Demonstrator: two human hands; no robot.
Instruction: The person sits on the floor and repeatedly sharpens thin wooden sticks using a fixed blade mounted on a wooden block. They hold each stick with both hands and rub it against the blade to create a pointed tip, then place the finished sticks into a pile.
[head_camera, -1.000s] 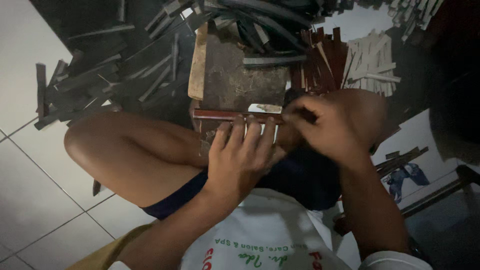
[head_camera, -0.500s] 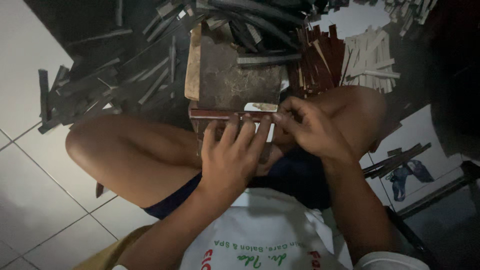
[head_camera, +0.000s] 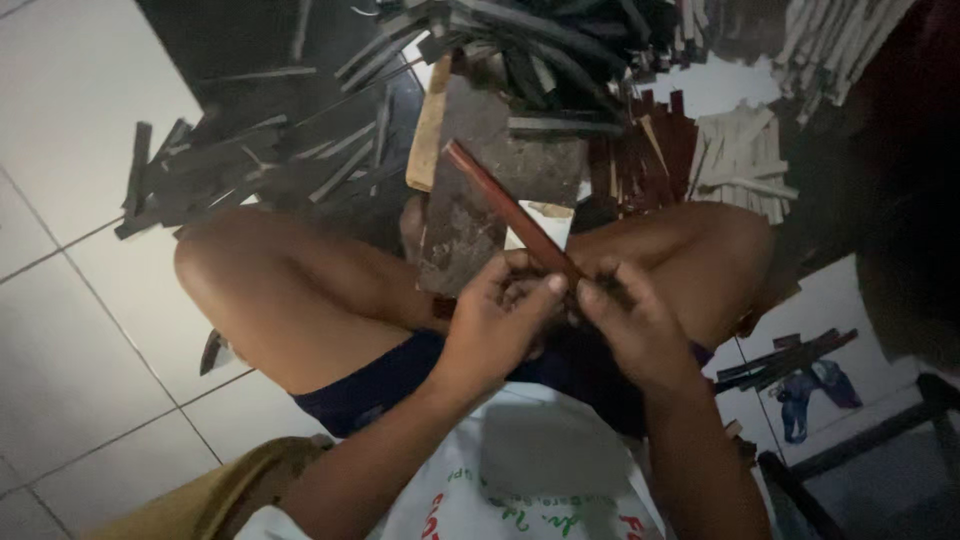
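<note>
Here the person sits cross-legged on the tiled floor (head_camera: 90, 330), and both hands meet over the lap on one reddish-brown wooden strip (head_camera: 505, 205). The strip's long axis runs from the fingers up toward eleven o'clock, its far end lying over a dark worn block (head_camera: 480, 190) that stands between the knees. The left hand (head_camera: 495, 325) grips the near end, fingers curled shut around it with the thumb pressed on top; the right hand (head_camera: 635, 325) is closed on the same end from the three o'clock side, touching the left, so neither hand is clearly nearer. Whether the right fingers also hold some small tool I cannot tell. Beyond the block, at twelve o'clock, lies a heap of dark strips (head_camera: 540, 40); more dark strips (head_camera: 260, 160) are scattered at ten o'clock, and a bundle of pale sticks (head_camera: 740, 160) sits at two o'clock.
</note>
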